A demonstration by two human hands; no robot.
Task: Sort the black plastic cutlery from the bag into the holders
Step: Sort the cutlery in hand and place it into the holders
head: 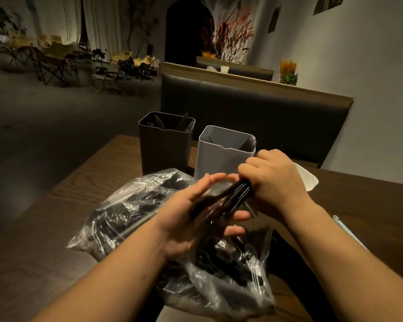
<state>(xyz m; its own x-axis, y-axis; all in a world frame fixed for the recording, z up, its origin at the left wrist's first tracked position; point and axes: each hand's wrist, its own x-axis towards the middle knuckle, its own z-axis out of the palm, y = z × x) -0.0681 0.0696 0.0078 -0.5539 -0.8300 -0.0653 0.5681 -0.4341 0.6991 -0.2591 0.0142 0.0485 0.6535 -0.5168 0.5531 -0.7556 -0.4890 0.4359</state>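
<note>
One bundle of black cutlery (233, 194) is held slantwise between both hands, just above the open mouth of the bag (130, 212). The right hand (272, 180) is clenched around the bundle's upper end, knuckles up. The left hand (191, 214) lies palm up beneath the lower end, its fingers (240, 214) spread and nearly straight, cradling the pieces rather than gripping them. That lower end is smeared by motion blur, so what kind of pieces they are cannot be told.

The bag is clear, crumpled plastic, lying on the wooden table (79, 189) with many more black pieces inside it. Just beyond the hands stand two upright holders, side by side. The grey holder (221, 156) is nearer the right hand, with a few dark pieces leaning in its right corner. The dark holder (164, 149) is to its left, with several handles poking above its rim. A white tray (308, 180) shows behind the right hand. A dark padded bench (254, 117) runs across behind the table.
</note>
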